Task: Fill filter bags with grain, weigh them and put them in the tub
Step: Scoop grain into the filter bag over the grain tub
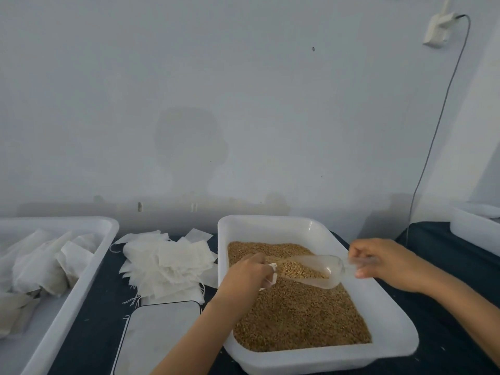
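Scale lies nearest, on the worktop, left of the grain tray. Over the grain, left hand pinches a filter bag, apparently by its mouth; partly hidden. Right hand grips the handle of the clear scoop. Scoop's long axis runs right to left, its loaded mouth touching the bag. Empty bags lie beyond; tub of filled bags far left.

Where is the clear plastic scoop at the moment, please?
In the head view, the clear plastic scoop is right of centre, above the white tub of grain, its handle gripped by the right hand and its mouth toward the left hand.
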`<state>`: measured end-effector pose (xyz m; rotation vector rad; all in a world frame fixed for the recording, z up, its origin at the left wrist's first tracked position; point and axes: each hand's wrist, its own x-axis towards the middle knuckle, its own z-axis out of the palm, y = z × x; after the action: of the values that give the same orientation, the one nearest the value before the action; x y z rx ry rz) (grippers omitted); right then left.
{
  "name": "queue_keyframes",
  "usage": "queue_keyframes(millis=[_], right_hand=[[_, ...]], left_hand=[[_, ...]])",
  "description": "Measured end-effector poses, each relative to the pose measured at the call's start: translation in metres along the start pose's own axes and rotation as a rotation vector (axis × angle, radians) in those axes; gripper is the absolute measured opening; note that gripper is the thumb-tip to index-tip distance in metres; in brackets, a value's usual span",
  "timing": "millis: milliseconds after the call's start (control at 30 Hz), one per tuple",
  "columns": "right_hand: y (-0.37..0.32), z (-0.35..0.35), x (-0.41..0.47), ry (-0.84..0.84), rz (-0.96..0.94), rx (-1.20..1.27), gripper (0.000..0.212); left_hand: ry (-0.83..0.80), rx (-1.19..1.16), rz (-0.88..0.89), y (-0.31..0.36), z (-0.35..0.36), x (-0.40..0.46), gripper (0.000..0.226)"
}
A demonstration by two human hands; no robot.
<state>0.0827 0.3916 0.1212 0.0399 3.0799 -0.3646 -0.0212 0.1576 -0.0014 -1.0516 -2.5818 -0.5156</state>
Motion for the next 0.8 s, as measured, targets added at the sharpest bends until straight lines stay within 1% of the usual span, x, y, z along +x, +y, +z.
queue_keyframes(millis=[133, 267, 533, 667, 800], right_hand=[[-0.013, -0.007, 0.008, 0.012, 0.003, -0.206, 0.014], [-0.026, -0.015, 0.015, 0.042, -0.004, -0.298, 0.015], [-0.043, -0.024, 0.028, 0.134, -0.031, -0.496, 0.017], [-0.044, -0.023, 0.028, 0.137, -0.026, -0.513, 0.017], [-0.040, -0.021, 0.025, 0.100, 0.001, -0.445, 0.014]], left_hand=[[0.041, -0.021, 0.039, 0.003, -0.004, -0.003, 0.019], [0.073, -0.058, 0.066, 0.007, -0.009, -0.006, 0.019], [0.135, -0.115, 0.059, 0.008, -0.015, -0.011, 0.016], [0.143, -0.130, 0.050, 0.007, -0.013, -0.011, 0.013], [0.146, -0.145, 0.029, 0.006, -0.012, -0.011, 0.010]])
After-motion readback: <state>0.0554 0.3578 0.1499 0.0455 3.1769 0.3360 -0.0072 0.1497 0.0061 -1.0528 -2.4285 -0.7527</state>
